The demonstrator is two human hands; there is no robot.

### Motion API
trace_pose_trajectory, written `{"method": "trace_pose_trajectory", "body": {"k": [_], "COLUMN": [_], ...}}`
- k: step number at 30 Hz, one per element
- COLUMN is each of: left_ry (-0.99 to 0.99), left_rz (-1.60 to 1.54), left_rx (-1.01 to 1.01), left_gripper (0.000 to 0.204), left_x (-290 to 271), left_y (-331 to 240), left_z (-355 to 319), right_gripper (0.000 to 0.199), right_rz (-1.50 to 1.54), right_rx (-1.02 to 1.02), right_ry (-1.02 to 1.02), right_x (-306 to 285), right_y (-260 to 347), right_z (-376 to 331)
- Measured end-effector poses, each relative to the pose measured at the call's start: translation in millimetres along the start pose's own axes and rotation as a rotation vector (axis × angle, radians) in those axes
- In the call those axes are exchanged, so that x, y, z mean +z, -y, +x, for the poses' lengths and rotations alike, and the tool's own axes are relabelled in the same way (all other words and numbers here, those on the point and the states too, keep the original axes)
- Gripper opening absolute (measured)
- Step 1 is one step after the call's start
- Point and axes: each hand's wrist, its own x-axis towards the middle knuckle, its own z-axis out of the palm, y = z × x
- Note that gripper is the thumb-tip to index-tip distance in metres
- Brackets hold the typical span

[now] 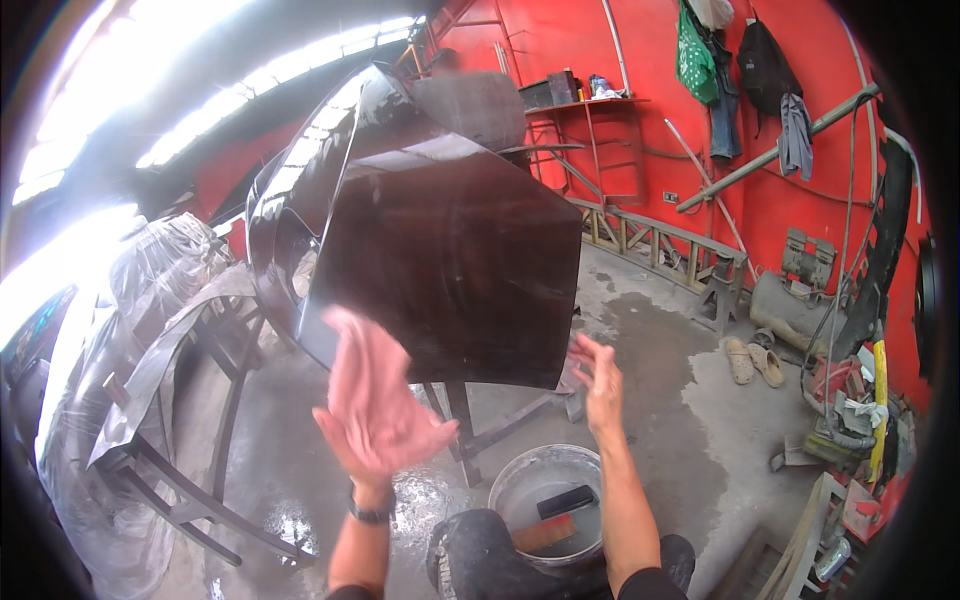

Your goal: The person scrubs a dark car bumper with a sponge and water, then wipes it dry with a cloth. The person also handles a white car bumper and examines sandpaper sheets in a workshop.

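Note:
A large glossy black car body panel [440,250] stands tilted on a dark metal stand [470,430] in front of me. My left hand [370,400] is raised before the panel's lower left edge, palm open and fingers spread, blurred by motion, with a dark band on the wrist. My right hand [600,375] is up by the panel's lower right corner, fingers apart and holding nothing. Whether either hand touches the panel I cannot tell.
A grey bucket [515,475] of water with a dark block and a reddish block in it sits on the wet concrete floor below my hands. Plastic-covered parts [150,330] stand at left. A red wall, shelves, hanging clothes, sandals [752,362] and tools lie to the right.

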Motion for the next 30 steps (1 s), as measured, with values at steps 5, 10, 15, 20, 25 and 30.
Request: {"method": "trace_pose_trajectory", "body": {"k": [5,10,15,20,25,30], "left_ry": [0.183,0.142,0.224,0.508,0.616,0.819], "left_rz": [1.338,1.781,1.829,1.941,1.759,1.611], "left_rx": [0.704,0.844,0.972,1.124,0.981,0.956], "left_gripper": [0.067,0.067,0.051,0.047,0.052,0.055], "left_x": [31.4,41.6,92.7,124.5,143.8,150.5], "left_y": [16.4,32.3,18.4,38.6,73.5,114.5], "left_z": [125.5,180.8,258.0,218.1,173.4,136.4], "right_gripper": [0.082,0.079,0.08,0.087,0.093,0.1], "right_rz": [0.057,0.073,0.053,0.146,0.024,0.299], "right_rx": [-0.011,0.012,-0.054,0.045,0.136,0.1], "right_ry": [0.177,0.088,0.163,0.208,0.164,0.223], "right_x": [14.8,33.4,22.1,11.4,17.3,20.4], "right_y": [-26.9,-13.2,-4.3,-13.4,-19.4,-6.3], "right_z": [18.2,-0.9,-5.2,-1.0,-3.2,0.5]}}
